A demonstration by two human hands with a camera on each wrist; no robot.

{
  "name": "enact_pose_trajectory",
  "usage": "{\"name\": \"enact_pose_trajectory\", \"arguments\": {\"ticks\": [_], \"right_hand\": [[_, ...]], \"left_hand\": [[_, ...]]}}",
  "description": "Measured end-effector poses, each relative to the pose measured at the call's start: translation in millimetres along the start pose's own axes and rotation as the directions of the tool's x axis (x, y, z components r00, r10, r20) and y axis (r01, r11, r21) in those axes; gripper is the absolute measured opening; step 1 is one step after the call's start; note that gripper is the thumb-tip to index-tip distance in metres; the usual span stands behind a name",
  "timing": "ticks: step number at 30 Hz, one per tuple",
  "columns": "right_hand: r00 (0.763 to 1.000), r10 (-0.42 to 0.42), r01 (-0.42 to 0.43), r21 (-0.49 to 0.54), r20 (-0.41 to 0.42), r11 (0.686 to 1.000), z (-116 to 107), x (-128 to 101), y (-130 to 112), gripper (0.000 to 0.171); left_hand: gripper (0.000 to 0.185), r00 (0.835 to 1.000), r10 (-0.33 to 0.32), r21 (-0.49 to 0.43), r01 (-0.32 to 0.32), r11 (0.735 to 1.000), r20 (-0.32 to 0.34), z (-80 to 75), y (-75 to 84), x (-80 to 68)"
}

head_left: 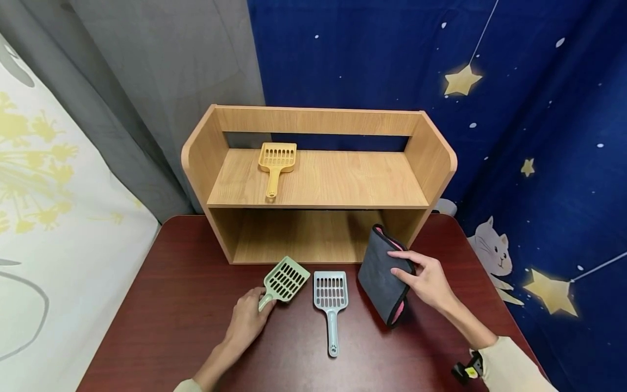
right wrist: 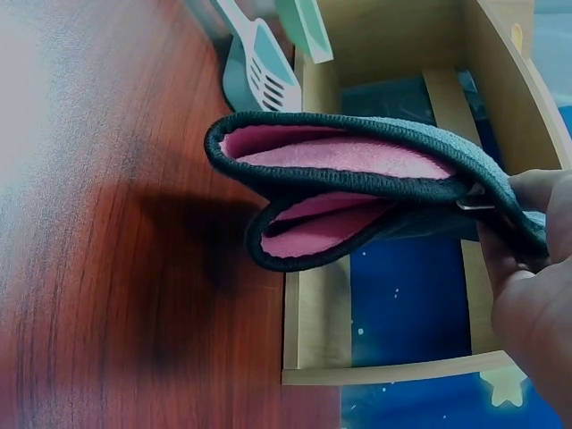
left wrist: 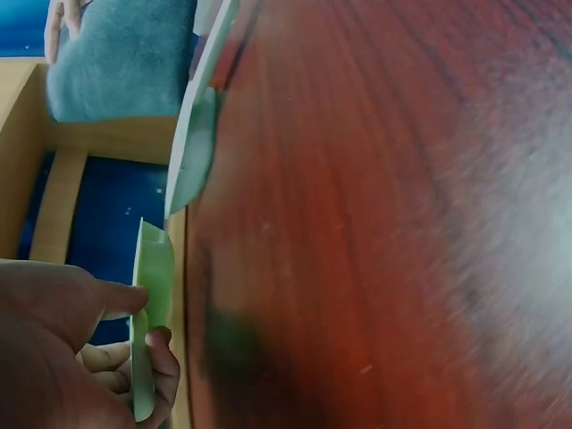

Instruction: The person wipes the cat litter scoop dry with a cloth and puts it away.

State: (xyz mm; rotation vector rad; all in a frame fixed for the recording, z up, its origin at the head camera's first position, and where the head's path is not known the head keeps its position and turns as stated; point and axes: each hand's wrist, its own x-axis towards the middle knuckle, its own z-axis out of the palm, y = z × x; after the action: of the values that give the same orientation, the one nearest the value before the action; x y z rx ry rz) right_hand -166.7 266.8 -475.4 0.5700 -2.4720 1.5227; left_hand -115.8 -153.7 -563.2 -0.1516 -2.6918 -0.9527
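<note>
The left hand (head_left: 247, 321) pinched the handle of a green litter scoop (head_left: 283, 282) between thumb and curled fingers, the scoop lying on the dark red table (head_left: 161, 294) just in front of the wooden shelf unit (head_left: 318, 179). The right hand (head_left: 426, 280) gripped a folded grey cloth with pink lining (head_left: 382, 275), holding it raised on edge above the table near the shelf's lower right corner. Between them a grey-blue litter scoop (head_left: 330, 302) lay flat, and a yellow litter scoop (head_left: 276, 163) rested on the upper shelf.

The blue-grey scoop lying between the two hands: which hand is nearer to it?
Left. The left hand grips the green scoop's handle just beside the blue-grey scoop; the right hand holds the folded grey cloth, farther off on its other side.
</note>
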Motion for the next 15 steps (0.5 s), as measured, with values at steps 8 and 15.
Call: {"name": "enact_pose_trajectory", "arguments": {"ticks": [8, 15], "right_hand": [[1.000, 0.009, -0.009, 0.025, 0.003, 1.000, -5.0, 2.6, -2.8, 0.037], [1.000, -0.029, 0.029, -0.009, 0.011, 1.000, -8.4, 7.4, -5.4, 0.037]], "left_hand": [[0.027, 0.994, 0.109, 0.022, -0.110, 0.994, 0.028, -17.1, 14.6, 16.5], [0.027, 0.985, 0.155, 0.045, -0.159, 0.986, 0.079, -32.3, 31.0, 31.4]]}}
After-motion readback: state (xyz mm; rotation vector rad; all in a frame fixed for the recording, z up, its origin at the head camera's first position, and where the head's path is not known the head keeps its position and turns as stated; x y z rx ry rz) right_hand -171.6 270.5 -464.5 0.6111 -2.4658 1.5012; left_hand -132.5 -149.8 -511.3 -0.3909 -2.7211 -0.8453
